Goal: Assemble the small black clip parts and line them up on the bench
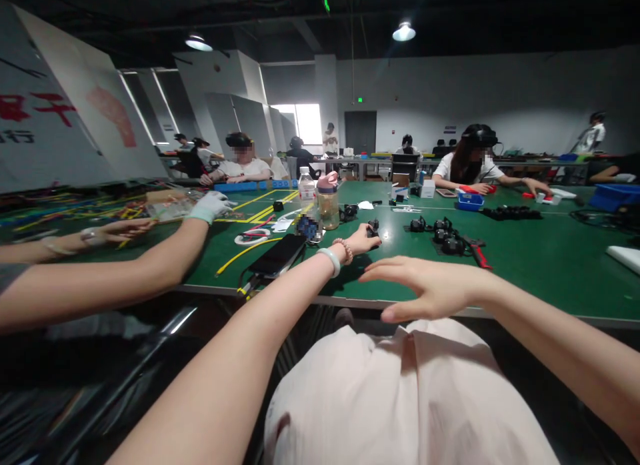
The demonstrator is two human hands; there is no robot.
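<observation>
My left hand (pixel 361 241), with a pale bangle and a beaded bracelet at the wrist, reaches out over the green table (pixel 400 278). Its fingers are closed around a small black part (pixel 373 227), which they partly hide. Closer to my body, my right hand (pixel 425 285) hovers above the table's front edge, fingers stretched out and nothing held. Several black parts (pixel 445 233) with round bodies stand farther right on the table. Beside them lies a red and black hand tool (pixel 479 253), its kind not clear.
Left of my arm are a black phone (pixel 277 257), a tumbler (pixel 329 205), a water bottle (pixel 306 188) and a white cable coil (pixel 253 236). A co-worker's gloved hand (pixel 213 206) reaches in there. Across the table, another person (pixel 473 161) works near a blue bin (pixel 470 201).
</observation>
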